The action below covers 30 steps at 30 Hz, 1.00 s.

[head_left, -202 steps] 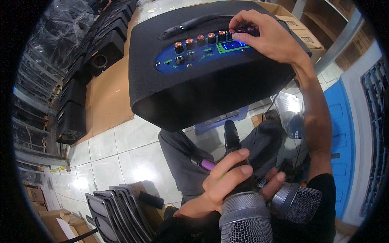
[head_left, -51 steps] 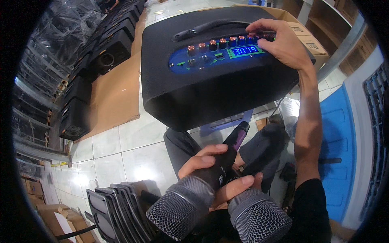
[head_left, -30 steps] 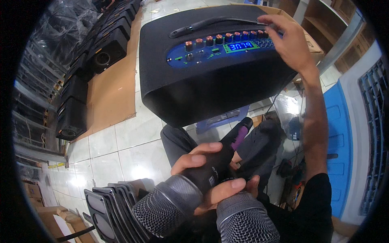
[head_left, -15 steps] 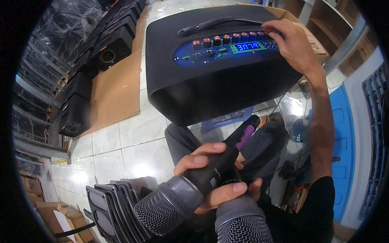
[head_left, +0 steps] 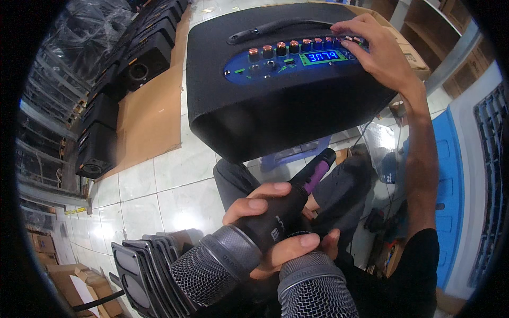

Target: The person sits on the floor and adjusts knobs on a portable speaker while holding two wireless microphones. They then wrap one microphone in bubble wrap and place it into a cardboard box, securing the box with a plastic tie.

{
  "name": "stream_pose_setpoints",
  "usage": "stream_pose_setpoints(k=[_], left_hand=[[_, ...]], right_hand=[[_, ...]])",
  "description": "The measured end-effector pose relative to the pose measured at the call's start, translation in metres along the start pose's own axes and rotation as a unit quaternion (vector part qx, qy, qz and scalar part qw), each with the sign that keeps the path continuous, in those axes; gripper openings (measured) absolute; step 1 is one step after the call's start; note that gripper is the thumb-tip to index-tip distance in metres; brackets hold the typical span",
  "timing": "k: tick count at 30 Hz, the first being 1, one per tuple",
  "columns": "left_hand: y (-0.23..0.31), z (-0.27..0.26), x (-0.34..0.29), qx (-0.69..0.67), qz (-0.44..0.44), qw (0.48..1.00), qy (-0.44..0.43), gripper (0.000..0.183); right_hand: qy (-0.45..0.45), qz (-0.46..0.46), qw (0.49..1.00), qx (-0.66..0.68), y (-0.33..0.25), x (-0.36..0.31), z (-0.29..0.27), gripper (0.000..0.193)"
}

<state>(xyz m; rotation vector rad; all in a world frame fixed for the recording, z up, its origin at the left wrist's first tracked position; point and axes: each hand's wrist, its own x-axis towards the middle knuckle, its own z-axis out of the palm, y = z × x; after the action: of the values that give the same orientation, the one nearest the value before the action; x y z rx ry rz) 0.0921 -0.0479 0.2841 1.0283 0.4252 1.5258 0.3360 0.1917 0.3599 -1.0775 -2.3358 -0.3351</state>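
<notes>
My left hand (head_left: 281, 249) is closed around two black wireless microphones. One microphone (head_left: 275, 217) lies slanted, its mesh head toward the lower left and its purple-banded tail end toward the upper right. The second microphone (head_left: 313, 286) points its mesh head at the lower edge; its body is mostly hidden by my fingers. My right hand (head_left: 379, 50) is over the right end of a row of copper-topped knobs (head_left: 294, 46) on a black portable speaker (head_left: 286, 106). Its thumb and forefinger are apart, with knobs showing between them. A blue display (head_left: 322, 56) glows beside them.
The speaker has a black carry handle (head_left: 281, 26) and stands above a purple-blue stool (head_left: 294, 153). Black speaker cabinets (head_left: 140, 69) line cardboard at the left. Framed grilles (head_left: 148, 270) stack at lower left, near an open carton (head_left: 90, 286). Blue plastic (head_left: 448, 175) is at right.
My right hand has shifted slightly left along the knobs, and its thumb and forefinger have spread apart. My left hand still holds both microphones. The whole view has shifted a little.
</notes>
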Motion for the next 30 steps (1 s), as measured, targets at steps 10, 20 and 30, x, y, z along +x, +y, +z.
stream_pose_setpoints(k=[10,20,30], left_hand=[[-0.01,0.0,-0.002,0.038,0.031,0.999,-0.004,0.07],[-0.006,0.005,-0.005,0.013,0.012,1.0,0.011,0.067],[0.001,-0.001,-0.001,0.007,-0.005,1.0,-0.017,0.071]], right_hand=[[-0.005,-0.004,1.0,0.029,0.0,0.003,0.002,0.028],[-0.006,0.009,1.0,0.026,0.0,0.003,0.003,0.024],[0.026,0.003,0.999,-0.042,-0.002,0.0,0.0,0.026]])
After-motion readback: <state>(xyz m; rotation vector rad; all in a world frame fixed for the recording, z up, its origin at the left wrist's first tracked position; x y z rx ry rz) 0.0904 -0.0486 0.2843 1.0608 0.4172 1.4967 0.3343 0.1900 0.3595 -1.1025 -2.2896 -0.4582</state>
